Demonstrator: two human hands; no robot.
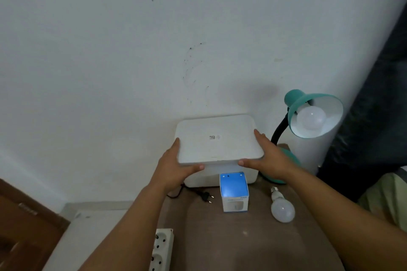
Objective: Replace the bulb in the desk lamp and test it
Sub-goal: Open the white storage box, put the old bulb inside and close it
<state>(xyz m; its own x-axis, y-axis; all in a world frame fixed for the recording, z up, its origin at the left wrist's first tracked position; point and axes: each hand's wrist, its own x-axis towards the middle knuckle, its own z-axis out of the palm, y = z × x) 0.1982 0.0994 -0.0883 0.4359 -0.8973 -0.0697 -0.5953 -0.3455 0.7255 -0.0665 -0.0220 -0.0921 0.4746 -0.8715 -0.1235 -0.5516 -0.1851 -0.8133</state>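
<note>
A teal desk lamp stands at the right on a brown table, its shade facing me with a white bulb screwed inside, unlit. A second white bulb lies loose on the table. In front of a white box stands a blue-and-white bulb carton. My left hand and my right hand grip the white lid by its left and right edges, over the box. The lamp's black plug lies unplugged on the table.
A white power strip lies at the table's left front edge. A white wall rises right behind the box. A dark curtain hangs at the right, and a brown wooden door or cabinet is at the lower left.
</note>
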